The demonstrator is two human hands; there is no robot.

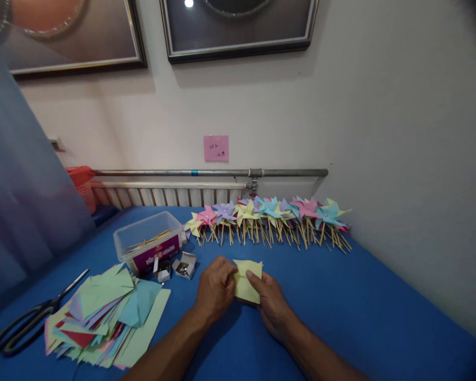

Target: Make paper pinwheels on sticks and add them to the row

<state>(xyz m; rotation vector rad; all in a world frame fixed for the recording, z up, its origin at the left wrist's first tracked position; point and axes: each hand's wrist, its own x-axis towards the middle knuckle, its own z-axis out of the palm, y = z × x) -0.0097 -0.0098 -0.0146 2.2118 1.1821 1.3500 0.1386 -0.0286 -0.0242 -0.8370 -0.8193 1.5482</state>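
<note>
Dim light, soft shadows — glare on right-hand framed picture [241, 27]

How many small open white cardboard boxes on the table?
2. The left box sits in front of the clear plastic tub; the right box sits between that box and the left hand. Another may be partly hidden behind the tub.

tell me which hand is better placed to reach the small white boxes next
Likely the left hand: the small white boxes lie on its side, closer to it than to the right hand, which holds the yellow paper with its thumb on top.
</note>
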